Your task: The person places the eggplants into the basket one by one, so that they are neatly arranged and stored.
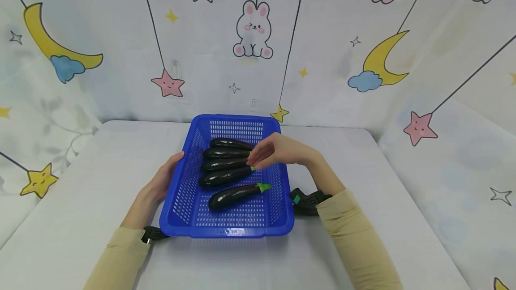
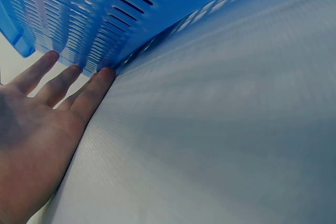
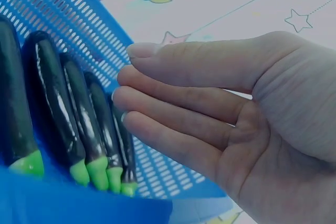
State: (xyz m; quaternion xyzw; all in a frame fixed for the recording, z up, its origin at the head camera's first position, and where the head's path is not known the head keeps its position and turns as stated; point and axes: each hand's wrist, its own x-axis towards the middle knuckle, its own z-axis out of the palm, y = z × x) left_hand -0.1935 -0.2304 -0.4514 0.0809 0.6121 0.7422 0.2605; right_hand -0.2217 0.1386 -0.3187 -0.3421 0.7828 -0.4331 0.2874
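Note:
A blue perforated plastic basket sits on the white-covered table. Inside it lie several glossy black eggplants with green stem ends; one eggplant is nearest the front, apart from the row behind it. My left hand touches the basket's left outer side, and in the left wrist view its extended fingers reach the slotted wall. Over the right half of the basket hovers my right hand, its fingers gently bent with nothing between them. In the right wrist view the eggplants lie beyond the fingertips.
White cloth covers the table around the basket. Behind it hangs a white curtain printed with moons, stars and a rabbit. Black wrist-worn devices, such as the right one, stick out beside the basket's sides.

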